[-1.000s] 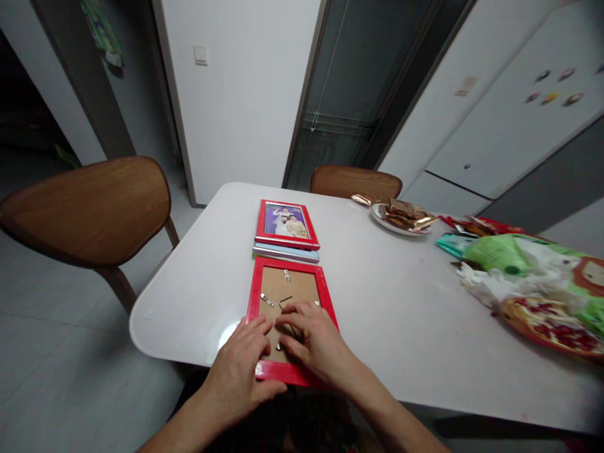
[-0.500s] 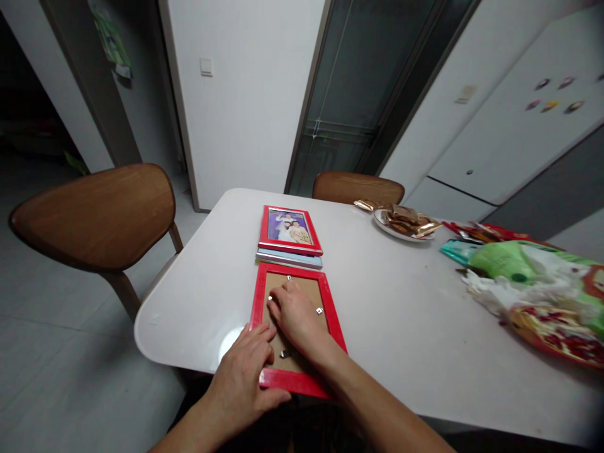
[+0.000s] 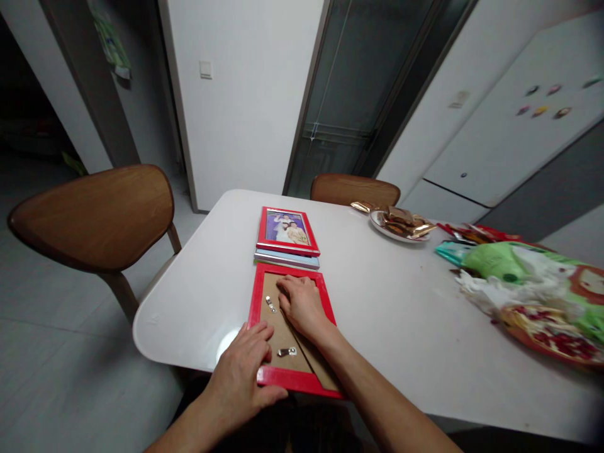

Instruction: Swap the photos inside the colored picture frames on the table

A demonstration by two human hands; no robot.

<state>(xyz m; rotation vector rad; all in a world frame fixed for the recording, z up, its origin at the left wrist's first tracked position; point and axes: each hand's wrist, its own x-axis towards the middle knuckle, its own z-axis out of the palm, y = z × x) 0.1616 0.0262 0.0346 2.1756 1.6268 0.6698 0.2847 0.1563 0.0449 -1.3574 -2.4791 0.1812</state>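
A red picture frame [image 3: 295, 380] lies back side up at the near edge of the white table [image 3: 391, 314], its brown backing board [image 3: 280, 327] facing up. The left hand [image 3: 243, 365] is at its near-left corner: the fingers lie close together across the left rail, their tips reaching the board, while the thumb is spread away along the near rail. The right hand [image 3: 304, 305] is over the far part of the board, fingers bent and bunched, tips down at its surface; whether they pinch anything cannot be told. One metal clip [image 3: 270, 304] sits just left of those fingertips, and another metal clip [image 3: 286, 352] is nearer the person, between the left fingers and the right forearm. A dark slanting line crosses the board beside that forearm.

Just beyond the frame, a red-framed photo [image 3: 287, 231] lies face up, partly over a silver-blue frame [image 3: 287, 258]. Farther right are a white plate [image 3: 377, 220] of gold-wrapped packets [image 3: 401, 217], a green bag [image 3: 500, 261] and a heap of red and cream scraps [image 3: 557, 327]. Wooden chairs [image 3: 99, 214] stand at the left and far sides.
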